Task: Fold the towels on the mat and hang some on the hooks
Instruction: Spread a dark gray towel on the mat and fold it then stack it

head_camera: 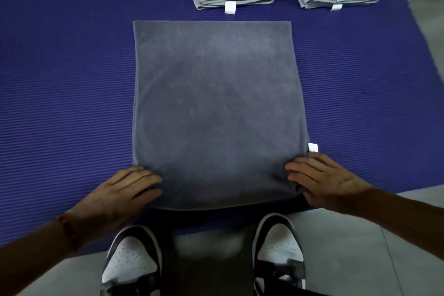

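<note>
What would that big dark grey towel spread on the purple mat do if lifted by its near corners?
The dark grey towel would probably droop limply: it lies flat, following the ribbed purple mat. It likely weighs little, looking thin at its edges. It shouldn't slip; its surface looks napped under the left hand and right hand.

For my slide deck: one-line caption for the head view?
Both hands, left and right, press a dark grey towel's near corners flat on a ribbed purple mat.
</note>
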